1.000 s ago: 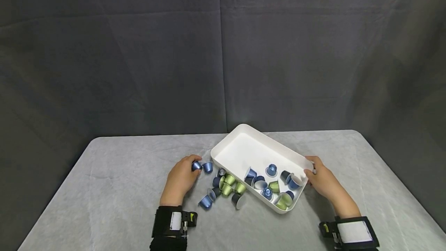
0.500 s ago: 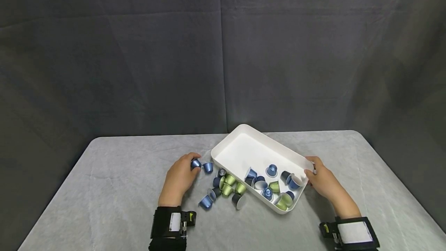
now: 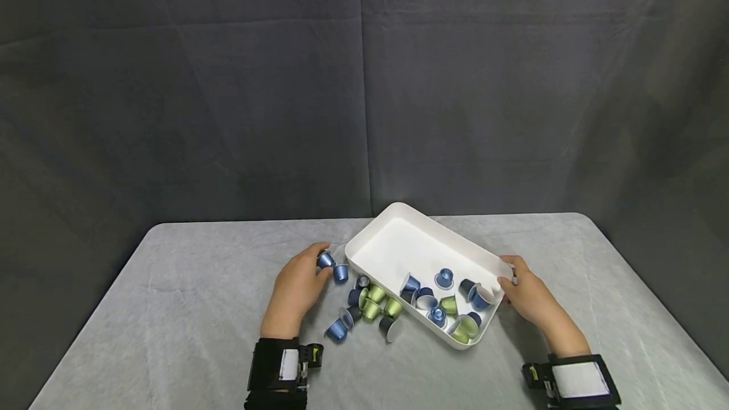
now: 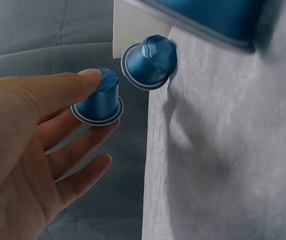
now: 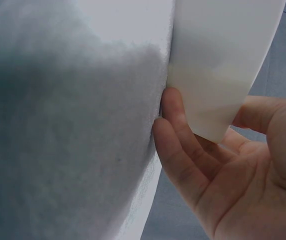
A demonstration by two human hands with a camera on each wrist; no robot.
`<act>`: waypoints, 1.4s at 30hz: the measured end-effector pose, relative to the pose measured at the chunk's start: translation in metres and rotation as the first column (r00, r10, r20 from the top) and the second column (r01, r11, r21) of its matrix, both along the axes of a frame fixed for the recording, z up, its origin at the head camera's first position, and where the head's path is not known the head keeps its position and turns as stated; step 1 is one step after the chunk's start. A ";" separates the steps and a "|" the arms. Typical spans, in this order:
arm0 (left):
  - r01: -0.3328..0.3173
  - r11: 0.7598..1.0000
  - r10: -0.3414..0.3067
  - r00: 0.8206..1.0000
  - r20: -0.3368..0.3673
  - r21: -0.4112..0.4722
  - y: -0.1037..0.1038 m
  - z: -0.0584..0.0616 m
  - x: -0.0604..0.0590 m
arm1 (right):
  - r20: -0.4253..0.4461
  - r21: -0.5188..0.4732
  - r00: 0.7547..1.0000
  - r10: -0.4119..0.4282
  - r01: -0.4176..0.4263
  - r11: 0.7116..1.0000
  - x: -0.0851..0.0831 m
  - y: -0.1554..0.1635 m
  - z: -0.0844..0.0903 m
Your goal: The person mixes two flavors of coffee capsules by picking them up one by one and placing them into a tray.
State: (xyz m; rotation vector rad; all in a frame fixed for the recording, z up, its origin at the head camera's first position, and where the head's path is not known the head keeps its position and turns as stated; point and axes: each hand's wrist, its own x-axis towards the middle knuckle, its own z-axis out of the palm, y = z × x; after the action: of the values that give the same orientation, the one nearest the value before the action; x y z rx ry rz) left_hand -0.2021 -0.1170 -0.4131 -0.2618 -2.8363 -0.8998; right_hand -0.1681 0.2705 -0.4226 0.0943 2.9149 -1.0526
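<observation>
Left hand (image 3: 297, 288) lies palm-down on the grey table (image 3: 171, 309), left of the white tray (image 3: 398, 242), wrist strapped in a black band. Thumb and fingers are curled round a blue capsule (image 3: 325, 260), pinching it; the left wrist view shows it (image 4: 99, 99) held between the thumb on top and a fingertip beneath, lifted off the cloth. A second blue capsule (image 3: 340, 273) lies on its side just beside the held one, close to the tray's left wall.

More capsules (image 3: 370, 305), blue, green and dark, are scattered on the table against the tray's near-left wall. Others (image 3: 438, 302) sit inside the tray, bunched toward its near right end. They overlap, so a count is unreliable.

Right hand (image 3: 526, 296) is at the tray's right corner, thumb over the rim, fingers curved against the outer wall (image 5: 218, 65) and gripping it. The right wrist view shows the fingers (image 5: 180, 145) tucked where the tray wall meets the cloth; the tray's contents are hidden there. Whether that corner is raised cannot be told.
</observation>
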 end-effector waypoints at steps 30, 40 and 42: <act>0.125 0.988 -0.134 0.986 -0.099 -0.090 0.038 0.017 0.013 | -0.004 0.011 1.000 0.003 -0.003 1.000 0.000 0.000 0.001; 0.198 0.970 -0.218 0.964 -0.154 -0.138 0.057 0.012 0.018 | -0.003 0.009 1.000 0.004 -0.004 1.000 0.001 0.000 0.001; 0.211 0.966 -0.236 0.955 -0.178 -0.148 0.061 0.012 0.018 | 0.000 0.011 1.000 0.001 -0.001 1.000 0.001 0.000 0.001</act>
State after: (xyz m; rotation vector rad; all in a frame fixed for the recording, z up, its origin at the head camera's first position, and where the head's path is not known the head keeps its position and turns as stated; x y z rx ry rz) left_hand -0.1840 -0.0560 -0.4016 -0.6622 -2.7206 -0.6862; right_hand -0.1675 0.2705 -0.4214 0.0928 2.9206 -1.0365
